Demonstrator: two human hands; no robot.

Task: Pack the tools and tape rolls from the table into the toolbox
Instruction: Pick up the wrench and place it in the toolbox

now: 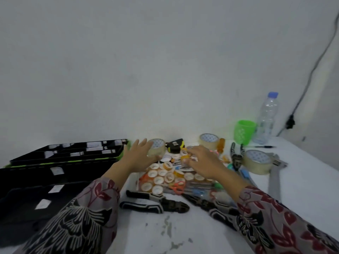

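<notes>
Sleeves (pixel 77 222) nearest; L hand (pixel 140 156) on tape (pixel 157 149), R hand (pixel 203 162) on rolls (pixel 161 177).

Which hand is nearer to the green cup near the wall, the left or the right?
Right. The right hand is over the small tape rolls, with the green cup behind it to its right. The left hand is farther left, at a clear tape roll.

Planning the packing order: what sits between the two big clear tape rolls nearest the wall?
Head view: a black-and-yellow tape measure lies between the left roll and the right roll.
</notes>
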